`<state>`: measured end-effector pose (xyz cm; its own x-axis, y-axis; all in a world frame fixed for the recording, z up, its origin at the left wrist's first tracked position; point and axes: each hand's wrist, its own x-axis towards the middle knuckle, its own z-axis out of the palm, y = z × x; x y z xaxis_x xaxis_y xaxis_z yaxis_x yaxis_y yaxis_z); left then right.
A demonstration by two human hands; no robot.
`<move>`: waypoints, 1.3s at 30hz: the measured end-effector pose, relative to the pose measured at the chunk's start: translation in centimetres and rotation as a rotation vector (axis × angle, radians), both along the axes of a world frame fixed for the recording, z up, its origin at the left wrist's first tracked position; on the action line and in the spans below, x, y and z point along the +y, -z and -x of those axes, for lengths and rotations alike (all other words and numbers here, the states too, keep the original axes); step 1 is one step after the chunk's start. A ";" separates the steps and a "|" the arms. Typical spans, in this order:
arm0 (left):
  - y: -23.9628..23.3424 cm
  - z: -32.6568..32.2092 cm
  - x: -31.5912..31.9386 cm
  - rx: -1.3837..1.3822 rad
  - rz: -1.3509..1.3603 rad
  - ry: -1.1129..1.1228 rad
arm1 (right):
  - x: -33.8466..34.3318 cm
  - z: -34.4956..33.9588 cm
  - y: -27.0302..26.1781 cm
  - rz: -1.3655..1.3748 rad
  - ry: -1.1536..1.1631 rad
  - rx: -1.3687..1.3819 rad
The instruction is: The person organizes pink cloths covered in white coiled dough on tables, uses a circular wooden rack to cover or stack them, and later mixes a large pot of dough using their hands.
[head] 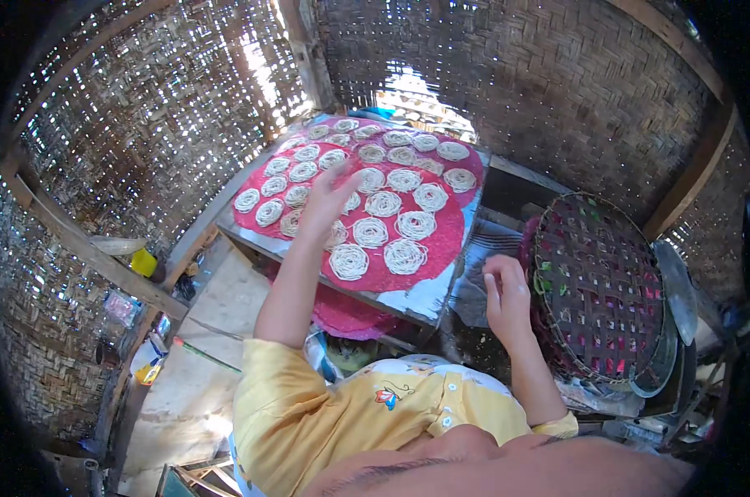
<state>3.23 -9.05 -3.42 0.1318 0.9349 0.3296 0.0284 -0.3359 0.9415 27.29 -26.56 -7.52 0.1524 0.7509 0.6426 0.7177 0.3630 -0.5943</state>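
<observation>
Round coils of thin pale strands [370, 232], like noodle nests, lie spaced over overlapping pink round sheets [434, 267]. A low table with a pale cover [421, 302] bears the sheets. My left hand [330, 196] reaches over the middle of the coils, blurred, with fingers apart and nothing visible in it. It hides part of some coils; whether it touches any is unclear. To the right of the table, my right hand [510, 295] hovers with loosely bent fingers and holds nothing that I can see. A woven basket [598, 286] stands close beside it.
More pink sheets [353, 315] sit beneath the tabletop. Woven bamboo walls [524, 74] close in behind the table, with a wooden post [313, 56] at the corner. A striped cloth [480, 242] lies between table and basket. Small packets [148, 359] rest along the left wall.
</observation>
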 end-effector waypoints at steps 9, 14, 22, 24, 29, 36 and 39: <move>8.7 11.3 0.3 0.699 0.012 -0.632 | 13.2 -0.8 4.4 0.298 0.231 -0.025; 9.8 10.6 -0.5 0.900 0.033 -0.716 | 16.7 -0.7 4.3 0.540 0.334 -0.140; 10.0 9.1 -0.9 0.934 0.019 -0.695 | 18.6 -2.2 5.5 0.600 0.400 -0.165; 10.2 8.8 -0.7 0.919 -0.022 -0.706 | 18.9 -2.2 5.3 0.594 0.361 -0.062; 10.9 8.9 0.3 0.751 -0.024 -0.629 | 19.3 -2.0 5.5 0.559 0.376 -0.011; 9.7 8.9 0.0 0.800 -0.035 -0.615 | 19.3 -0.9 3.9 0.456 0.406 -0.027; 9.8 8.7 0.3 0.792 0.017 -0.588 | 19.4 -0.8 3.5 0.438 0.341 -0.038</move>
<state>-5.43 -8.80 -13.20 -0.1787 0.9260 0.3325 0.8109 -0.0528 0.5828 28.07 -7.17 -11.00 0.4166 0.8611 0.2914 0.7753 -0.1692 -0.6085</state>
